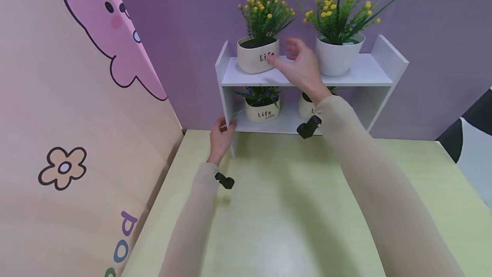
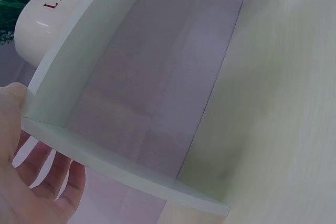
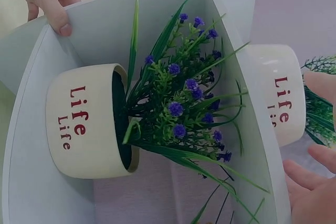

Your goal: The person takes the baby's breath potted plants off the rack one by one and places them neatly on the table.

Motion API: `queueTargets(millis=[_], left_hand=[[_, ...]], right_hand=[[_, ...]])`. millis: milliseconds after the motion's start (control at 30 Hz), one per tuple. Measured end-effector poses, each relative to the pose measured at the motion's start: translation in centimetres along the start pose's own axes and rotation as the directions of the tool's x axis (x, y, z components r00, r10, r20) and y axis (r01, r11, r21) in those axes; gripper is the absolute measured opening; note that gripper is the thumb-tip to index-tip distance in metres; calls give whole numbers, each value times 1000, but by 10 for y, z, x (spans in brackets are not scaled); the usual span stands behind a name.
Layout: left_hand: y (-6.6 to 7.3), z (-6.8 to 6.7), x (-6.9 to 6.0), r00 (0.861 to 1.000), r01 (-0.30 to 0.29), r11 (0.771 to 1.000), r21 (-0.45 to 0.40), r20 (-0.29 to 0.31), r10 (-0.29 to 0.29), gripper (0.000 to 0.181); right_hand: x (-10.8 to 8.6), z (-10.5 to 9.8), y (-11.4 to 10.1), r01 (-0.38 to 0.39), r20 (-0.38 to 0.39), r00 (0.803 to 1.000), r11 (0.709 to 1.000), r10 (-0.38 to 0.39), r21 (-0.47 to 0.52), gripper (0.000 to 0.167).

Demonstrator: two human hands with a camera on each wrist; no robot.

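Note:
A white two-tier shelf [image 1: 370, 72] stands on the table against the purple wall. At its lower left side, my left hand [image 1: 220, 143] grips the side panel, thumb on the inner face and fingers behind the outer face. My right hand [image 1: 303, 66] is at the upper tier with thumb and fingers spread, holding nothing. Just left of it is a cream "Life" pot [image 1: 250, 58] with yellow flowers; whether the thumb touches it I cannot tell. To its right sits a rounder white pot [image 1: 338, 59], also yellow-flowered. Below stands a cream pot [image 3: 86, 124] with blue-purple flowers.
Another cream pot [image 1: 306, 108] on the lower tier is partly hidden by my right wrist. The pale wooden table [image 1: 261, 225] spreads in front of the shelf. A decorated wall [image 1: 96, 119] borders the left side; a black and white object [image 1: 472, 140] is at the right edge.

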State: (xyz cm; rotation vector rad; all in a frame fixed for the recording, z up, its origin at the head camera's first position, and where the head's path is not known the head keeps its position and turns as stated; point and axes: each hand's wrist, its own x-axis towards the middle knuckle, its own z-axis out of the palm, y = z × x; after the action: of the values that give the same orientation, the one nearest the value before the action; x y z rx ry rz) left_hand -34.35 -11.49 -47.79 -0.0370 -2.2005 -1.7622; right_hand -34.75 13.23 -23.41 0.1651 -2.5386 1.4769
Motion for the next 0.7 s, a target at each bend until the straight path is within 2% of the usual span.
queueTargets(millis=[200, 333, 433, 700], left_hand=[[-7, 4, -2, 1000, -1, 1000, -20, 12, 1, 48], [-11, 4, -5, 1000, 8, 1000, -23, 5, -8, 51], [-10, 4, -4, 1000, 3, 999, -40, -9, -4, 50], [-6, 6, 0, 1000, 7, 998, -61, 0, -7, 49]], right_hand=[[5, 3, 2, -20, 27, 999, 999, 21, -45, 100], [10, 8, 4, -1, 53, 999, 997, 4, -71, 104], [15, 10, 3, 18, 59, 998, 997, -13, -73, 105], [27, 15, -2, 16, 42, 999, 997, -13, -70, 111]])
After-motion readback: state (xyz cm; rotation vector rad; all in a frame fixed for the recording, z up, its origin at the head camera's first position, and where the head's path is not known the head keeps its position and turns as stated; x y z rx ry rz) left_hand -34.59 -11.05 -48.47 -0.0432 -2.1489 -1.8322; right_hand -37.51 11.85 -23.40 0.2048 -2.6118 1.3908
